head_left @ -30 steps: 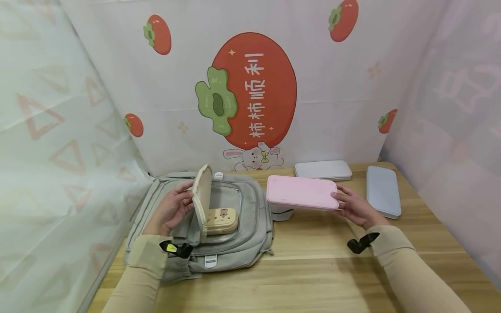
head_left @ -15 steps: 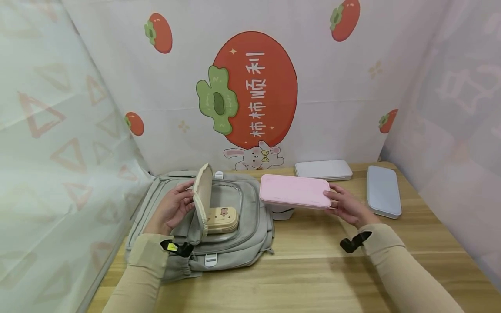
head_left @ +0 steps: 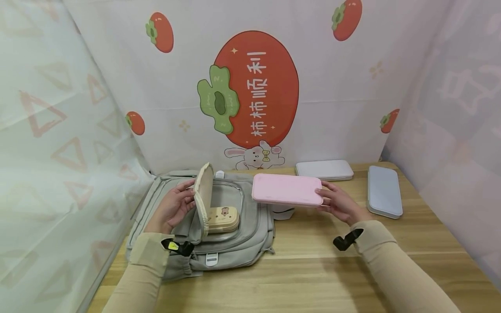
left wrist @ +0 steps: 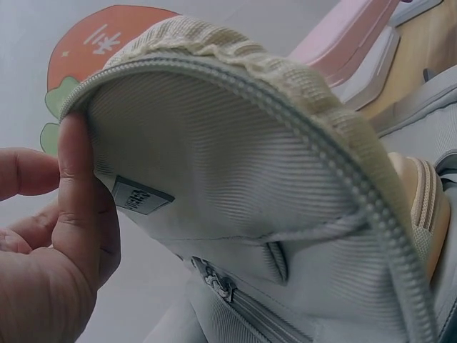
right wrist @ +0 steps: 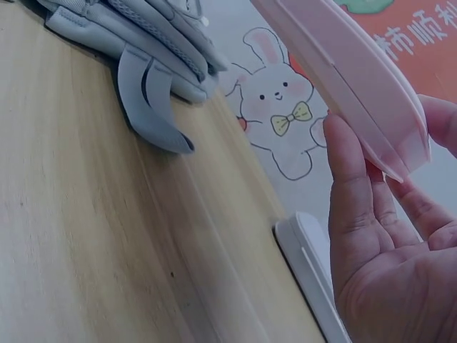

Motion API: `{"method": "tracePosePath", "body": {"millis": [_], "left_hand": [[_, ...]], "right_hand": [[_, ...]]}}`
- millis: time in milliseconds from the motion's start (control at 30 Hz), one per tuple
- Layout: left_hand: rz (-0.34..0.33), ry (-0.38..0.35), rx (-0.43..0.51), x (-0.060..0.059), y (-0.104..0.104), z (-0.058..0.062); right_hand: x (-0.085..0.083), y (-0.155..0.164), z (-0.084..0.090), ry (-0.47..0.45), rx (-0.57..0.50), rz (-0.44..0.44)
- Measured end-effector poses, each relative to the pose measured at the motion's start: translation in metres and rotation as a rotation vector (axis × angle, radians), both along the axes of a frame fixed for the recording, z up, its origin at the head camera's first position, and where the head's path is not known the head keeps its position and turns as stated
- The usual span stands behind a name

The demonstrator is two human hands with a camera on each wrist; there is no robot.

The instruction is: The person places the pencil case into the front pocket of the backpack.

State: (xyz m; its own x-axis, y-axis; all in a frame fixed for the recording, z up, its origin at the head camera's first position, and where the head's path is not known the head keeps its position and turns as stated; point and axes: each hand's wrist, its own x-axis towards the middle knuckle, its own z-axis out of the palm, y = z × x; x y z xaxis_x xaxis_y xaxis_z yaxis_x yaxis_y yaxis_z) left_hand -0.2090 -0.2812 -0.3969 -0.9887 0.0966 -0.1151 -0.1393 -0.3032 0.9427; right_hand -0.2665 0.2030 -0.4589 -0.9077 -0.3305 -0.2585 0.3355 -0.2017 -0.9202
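A grey backpack (head_left: 235, 243) lies flat on the wooden table (head_left: 313, 269). My left hand (head_left: 174, 208) holds its front pocket flap (head_left: 203, 195) upright, thumb on the flap's edge (left wrist: 78, 186). Inside the pocket lies a beige case with a bear print (head_left: 223, 218). My right hand (head_left: 338, 203) grips the right end of a pink flat box (head_left: 287, 189) and holds it in the air by the backpack's right edge. In the right wrist view the pink box (right wrist: 343, 78) sits between thumb and fingers (right wrist: 353, 200).
A white flat box (head_left: 324, 169) lies at the back of the table and a pale blue one (head_left: 383, 190) at the right. A small white thing (head_left: 282, 213) sits under the pink box. Printed curtains close in the back and both sides.
My right hand has carried the pink box leftward, from beside the backpack to over its right edge. The left hand and flap have stayed put.
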Motion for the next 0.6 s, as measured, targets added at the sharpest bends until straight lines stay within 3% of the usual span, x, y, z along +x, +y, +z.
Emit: {"method": "tracePosePath", "body": {"millis": [600], "left_hand": [[0.015,-0.004,-0.005,0.001,0.0,-0.001]], "right_hand": [[-0.007,-0.041,0.002,-0.003,0.044,-0.006]]}}
